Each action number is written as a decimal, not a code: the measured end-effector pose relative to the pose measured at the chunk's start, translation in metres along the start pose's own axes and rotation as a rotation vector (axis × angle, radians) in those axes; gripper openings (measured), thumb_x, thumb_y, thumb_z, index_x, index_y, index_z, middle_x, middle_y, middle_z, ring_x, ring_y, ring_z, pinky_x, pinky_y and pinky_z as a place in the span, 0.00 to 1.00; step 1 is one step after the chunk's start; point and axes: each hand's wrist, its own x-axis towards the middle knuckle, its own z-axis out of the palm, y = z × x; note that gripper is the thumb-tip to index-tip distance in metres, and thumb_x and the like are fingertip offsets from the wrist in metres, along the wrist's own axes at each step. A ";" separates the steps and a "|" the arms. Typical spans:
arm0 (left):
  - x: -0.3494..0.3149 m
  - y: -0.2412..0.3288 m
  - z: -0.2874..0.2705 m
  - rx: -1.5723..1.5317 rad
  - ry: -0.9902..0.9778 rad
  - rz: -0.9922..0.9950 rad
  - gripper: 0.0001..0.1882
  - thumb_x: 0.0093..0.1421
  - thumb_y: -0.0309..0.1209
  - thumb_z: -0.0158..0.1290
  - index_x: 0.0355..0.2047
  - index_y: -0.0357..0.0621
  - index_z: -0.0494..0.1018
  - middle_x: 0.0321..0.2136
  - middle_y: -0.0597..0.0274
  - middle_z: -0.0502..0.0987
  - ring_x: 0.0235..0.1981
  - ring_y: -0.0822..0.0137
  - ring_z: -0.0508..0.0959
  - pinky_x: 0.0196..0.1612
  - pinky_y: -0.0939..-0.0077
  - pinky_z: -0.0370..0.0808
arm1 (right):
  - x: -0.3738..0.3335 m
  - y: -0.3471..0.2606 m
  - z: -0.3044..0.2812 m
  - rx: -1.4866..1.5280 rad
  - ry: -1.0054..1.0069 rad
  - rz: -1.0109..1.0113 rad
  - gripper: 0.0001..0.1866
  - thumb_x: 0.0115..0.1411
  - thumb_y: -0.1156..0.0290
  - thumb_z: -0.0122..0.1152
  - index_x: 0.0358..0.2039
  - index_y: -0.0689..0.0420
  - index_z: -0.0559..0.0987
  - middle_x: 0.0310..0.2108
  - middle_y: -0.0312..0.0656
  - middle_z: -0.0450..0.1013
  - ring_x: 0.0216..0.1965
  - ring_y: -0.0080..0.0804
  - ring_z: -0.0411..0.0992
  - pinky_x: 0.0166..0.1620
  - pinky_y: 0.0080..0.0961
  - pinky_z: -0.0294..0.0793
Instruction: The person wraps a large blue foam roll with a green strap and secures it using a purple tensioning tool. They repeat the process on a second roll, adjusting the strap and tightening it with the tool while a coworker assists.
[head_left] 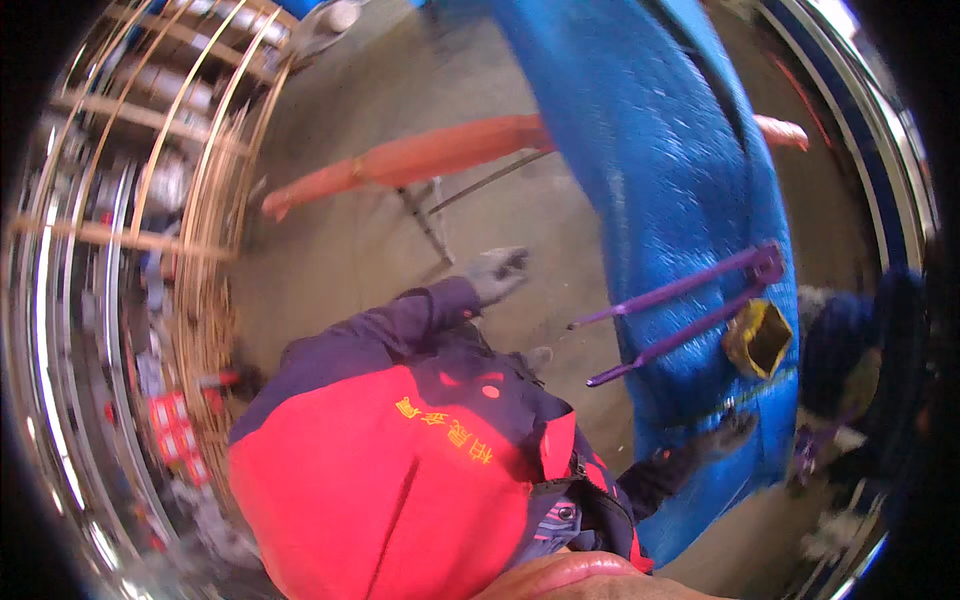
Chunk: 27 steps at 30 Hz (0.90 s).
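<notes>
A long bundle in shiny blue wrapping (660,170) runs from the top of the view down past my right side. My right hand (728,436), in a dark glove, lies on the wrapping beside a thin green strap (745,395) across the bundle, its fingers apparently stretched out. A purple long-handled tool (690,285) rests on the bundle, its two handles spread apart. Close to it sits a yellow, dark-hollowed ring like a tape roll (757,340). My left hand (497,275), in a grey glove with dark fingertips, hangs over the floor, fingers apart and holding nothing.
A long pinkish-orange wrapped beam (430,150) passes beneath the bundle, with thin metal legs (425,225) near it. To the left stands a wooden-slatted rack (190,130), with red boxes (178,440) lower down. A blue-and-white band (860,130) curves along the right.
</notes>
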 end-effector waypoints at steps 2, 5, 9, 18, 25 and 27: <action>-0.075 -0.099 -0.039 0.037 0.229 -0.289 0.21 0.66 0.35 0.58 0.56 0.40 0.76 0.36 0.56 0.83 0.35 0.69 0.83 0.41 0.73 0.80 | 0.022 -0.034 -0.015 0.523 0.073 0.536 0.21 0.72 0.60 0.56 0.56 0.63 0.76 0.56 0.52 0.73 0.49 0.40 0.76 0.51 0.39 0.79; -0.220 -0.218 -0.095 -0.012 0.384 -0.807 0.16 0.66 0.39 0.56 0.49 0.43 0.77 0.26 0.61 0.79 0.26 0.67 0.80 0.31 0.66 0.79 | 0.074 -0.113 -0.033 0.875 -0.031 0.492 0.17 0.73 0.64 0.54 0.54 0.62 0.78 0.51 0.51 0.76 0.45 0.38 0.77 0.47 0.35 0.80; -0.422 -0.312 -0.138 0.038 0.109 -1.193 0.15 0.67 0.39 0.52 0.48 0.46 0.76 0.30 0.55 0.80 0.30 0.52 0.81 0.34 0.55 0.78 | 0.146 -0.262 -0.051 1.123 -0.291 0.021 0.16 0.72 0.64 0.55 0.52 0.62 0.78 0.49 0.51 0.77 0.44 0.39 0.78 0.47 0.35 0.80; -0.561 -0.438 -0.212 0.132 -0.079 -0.850 0.19 0.66 0.46 0.52 0.46 0.44 0.75 0.32 0.50 0.79 0.33 0.51 0.80 0.39 0.55 0.76 | 0.169 -0.664 -0.092 1.452 -0.634 -0.599 0.15 0.69 0.65 0.59 0.50 0.61 0.79 0.44 0.51 0.78 0.42 0.40 0.79 0.45 0.36 0.80; -0.561 -0.461 -0.347 -0.904 0.604 -0.887 0.11 0.67 0.39 0.54 0.44 0.50 0.75 0.32 0.68 0.77 0.28 0.71 0.76 0.29 0.71 0.73 | 0.164 -0.892 -0.132 1.568 -0.751 -0.768 0.14 0.67 0.66 0.62 0.48 0.60 0.79 0.41 0.51 0.79 0.41 0.42 0.80 0.44 0.36 0.79; -0.557 -0.490 -0.391 -0.767 0.773 -0.873 0.07 0.67 0.38 0.54 0.39 0.51 0.75 0.30 0.69 0.76 0.25 0.72 0.73 0.25 0.72 0.68 | 0.163 -0.945 -0.124 1.581 -0.772 -0.792 0.14 0.66 0.66 0.63 0.47 0.60 0.79 0.40 0.51 0.79 0.41 0.42 0.80 0.43 0.37 0.79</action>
